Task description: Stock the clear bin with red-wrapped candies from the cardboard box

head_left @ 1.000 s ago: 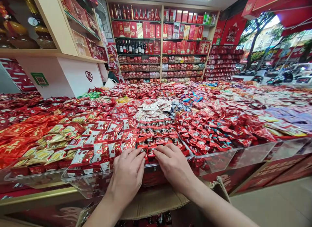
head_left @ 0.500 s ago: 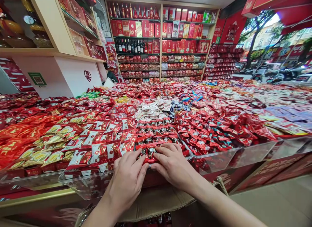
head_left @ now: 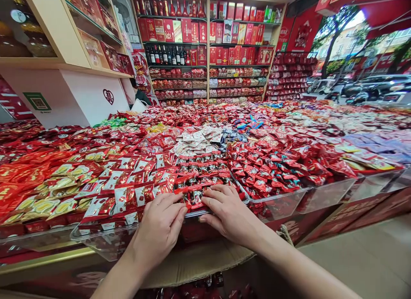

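Plainly, from the head view, our left hand (head_left: 160, 226) and right hand (head_left: 226, 211) rest palm-down, fingers spread and unclenched, pressing on the front row of red packets (head_left: 192, 196) in a clear bin (head_left: 105, 241) at the counter edge; neither grasps anything. We judge that a hard push could slide packets over the bin's low front lip into the carton (head_left: 199, 264) below, or upset the neat rows. Behind, the counter (head_left: 45, 258) is heaped with wrapped sweets (head_left: 272, 166); shelves (head_left: 207, 46) of red boxes and bottles line the back wall, and a street (head_left: 362, 85) shows on the right.
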